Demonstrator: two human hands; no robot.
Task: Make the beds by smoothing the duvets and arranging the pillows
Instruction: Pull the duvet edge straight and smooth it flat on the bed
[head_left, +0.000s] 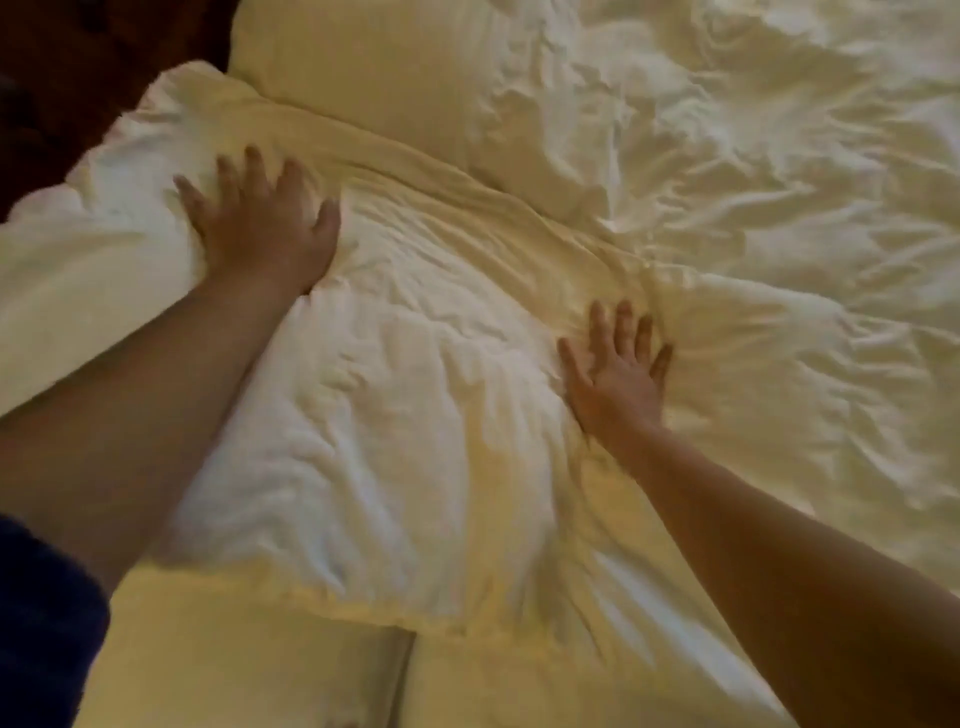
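left hand (260, 228) flat, fingers spread, on duvet (415, 364) | right hand (615, 371) flat too | risk: pressing pushes creases toward pillow (363, 67) beyond the fingertips

Both forearms and the duvet (727, 260) run off frame; fabric blurred.

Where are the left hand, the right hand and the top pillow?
left hand (262, 228), head view, back of the hand.
right hand (618, 371), head view, back of the hand.
pillow (363, 67), head view, smooth upper face.
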